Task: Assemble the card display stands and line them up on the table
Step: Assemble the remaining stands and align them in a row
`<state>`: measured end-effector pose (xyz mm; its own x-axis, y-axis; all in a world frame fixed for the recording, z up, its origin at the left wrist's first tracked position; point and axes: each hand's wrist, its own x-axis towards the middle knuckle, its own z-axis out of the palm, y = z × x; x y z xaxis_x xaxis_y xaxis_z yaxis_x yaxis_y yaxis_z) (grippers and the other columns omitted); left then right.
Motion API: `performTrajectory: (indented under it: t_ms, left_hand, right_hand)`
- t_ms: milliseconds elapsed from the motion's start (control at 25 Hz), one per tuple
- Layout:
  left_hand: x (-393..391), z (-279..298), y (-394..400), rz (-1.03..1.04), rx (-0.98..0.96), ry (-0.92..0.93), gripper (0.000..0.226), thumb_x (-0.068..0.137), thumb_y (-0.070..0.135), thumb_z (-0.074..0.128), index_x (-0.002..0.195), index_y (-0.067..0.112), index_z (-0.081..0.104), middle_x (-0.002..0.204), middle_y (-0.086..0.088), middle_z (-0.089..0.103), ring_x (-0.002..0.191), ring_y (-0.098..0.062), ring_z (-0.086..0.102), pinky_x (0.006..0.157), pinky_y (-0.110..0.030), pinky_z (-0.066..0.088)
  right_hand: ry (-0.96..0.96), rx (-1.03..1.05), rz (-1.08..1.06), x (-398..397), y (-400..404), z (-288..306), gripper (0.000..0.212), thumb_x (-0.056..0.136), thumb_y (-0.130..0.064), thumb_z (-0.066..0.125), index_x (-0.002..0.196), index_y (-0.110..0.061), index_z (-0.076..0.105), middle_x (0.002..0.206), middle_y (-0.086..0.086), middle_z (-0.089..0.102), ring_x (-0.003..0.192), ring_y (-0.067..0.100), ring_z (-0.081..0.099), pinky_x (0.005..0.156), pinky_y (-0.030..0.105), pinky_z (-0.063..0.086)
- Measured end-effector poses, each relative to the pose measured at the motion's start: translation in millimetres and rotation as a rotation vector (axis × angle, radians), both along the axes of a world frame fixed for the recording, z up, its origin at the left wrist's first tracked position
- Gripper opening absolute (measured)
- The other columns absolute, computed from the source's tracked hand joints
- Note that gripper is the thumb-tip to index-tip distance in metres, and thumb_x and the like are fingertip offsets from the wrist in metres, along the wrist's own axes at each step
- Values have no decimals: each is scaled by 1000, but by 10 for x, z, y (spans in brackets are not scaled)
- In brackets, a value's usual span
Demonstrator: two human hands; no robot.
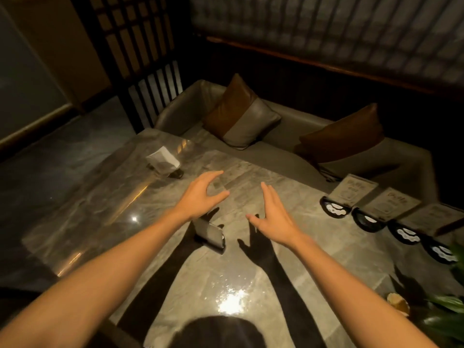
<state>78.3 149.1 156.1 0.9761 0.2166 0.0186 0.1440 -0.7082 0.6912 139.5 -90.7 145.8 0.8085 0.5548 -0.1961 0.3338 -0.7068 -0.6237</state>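
Both my hands hover empty over the middle of the grey marble table (140, 222), fingers spread. My left hand (200, 194) is a little above and left of my right hand (271, 214). Flat on the table just beyond my fingertips lies a clear card panel (241, 182), faint against the marble. Along the right edge runs a diagonal row of several assembled stands: black half-round bases (335, 208) holding printed cards (352, 189). Another stand with a white card (164, 160) sits alone at the far left.
A phone (209, 234) leans on the table under my left wrist. A grey sofa (351, 156) with two brown cushions (241, 114) lies beyond the table. Green plant leaves (449, 310) and a small orange object (398, 303) crowd the near right corner.
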Motion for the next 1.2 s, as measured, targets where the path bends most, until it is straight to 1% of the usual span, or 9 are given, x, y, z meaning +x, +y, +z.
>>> performTrajectory:
  t_ms: [200, 360, 560, 720, 840, 920, 1000, 1080, 1200]
  left_hand:
    - [-465, -319, 335, -1, -114, 151, 46, 89, 41, 68, 132, 26, 62, 134, 7, 62, 119, -10, 57, 101, -32, 46]
    - [-654, -610, 453, -12, -162, 214, 27, 92, 29, 68, 118, 25, 70, 116, 7, 70, 99, -3, 64, 92, -31, 54]
    - [-608, -721, 467, 43, -222, 198, 9, 89, 28, 71, 97, 30, 74, 94, 13, 72, 85, -5, 66, 82, -34, 56]
    - [-448, -601, 388, 49, -275, 151, 3, 86, 37, 70, 85, 39, 71, 81, 18, 71, 75, -2, 67, 59, -20, 51]
    - [-238, -526, 267, 63, -330, 136, 2, 85, 37, 71, 83, 38, 71, 77, 17, 71, 71, -3, 68, 52, -12, 47]
    - [-73, -476, 139, 68, -339, 124, 3, 86, 36, 71, 85, 39, 70, 78, 19, 70, 74, -4, 68, 52, -8, 44]
    - [122, -457, -43, 115, -340, 115, 23, 84, 35, 74, 106, 38, 67, 97, 21, 66, 88, -6, 66, 60, -9, 48]
    - [331, -463, -288, 143, -328, 143, 53, 79, 31, 80, 128, 29, 60, 114, 11, 63, 99, -10, 63, 79, -21, 53]
    - [588, -506, -703, -50, -293, 302, 79, 70, 29, 86, 140, 16, 51, 134, -3, 61, 115, -19, 61, 98, -36, 51]
  right_hand:
    - [69, -9, 118, -474, 455, -290, 85, 92, -42, 66, 161, -19, 20, 165, 7, 31, 147, 25, 36, 117, 40, 35]
    - [135, -41, 136, -572, 666, -429, 33, 96, -24, 64, 129, -17, 64, 120, 8, 72, 108, 25, 67, 92, 39, 53]
    - [115, 12, 67, -461, 731, -437, 16, 97, -14, 59, 106, -13, 72, 97, 5, 74, 92, 23, 66, 83, 39, 50]
    - [272, 172, -117, -240, 634, -343, 11, 90, -7, 61, 86, -3, 70, 77, 11, 68, 74, 27, 60, 73, 44, 50]
    - [345, 224, -205, -78, 475, -257, 13, 91, -10, 62, 86, -2, 70, 76, 11, 67, 72, 22, 60, 76, 52, 54]
    - [361, 236, -234, 28, 350, -197, 13, 92, -11, 63, 88, -1, 71, 77, 13, 68, 72, 22, 60, 79, 56, 54]
    - [329, 238, -269, 149, 214, -131, 15, 91, -13, 64, 87, 0, 70, 77, 19, 69, 69, 28, 62, 79, 59, 54]
    - [286, 243, -320, 286, 71, -72, 14, 88, -15, 64, 83, -2, 69, 80, 24, 71, 73, 40, 67, 77, 62, 55]
    - [213, 249, -398, 497, -116, 12, 5, 81, -14, 64, 76, -12, 66, 74, 15, 73, 75, 39, 71, 72, 61, 57]
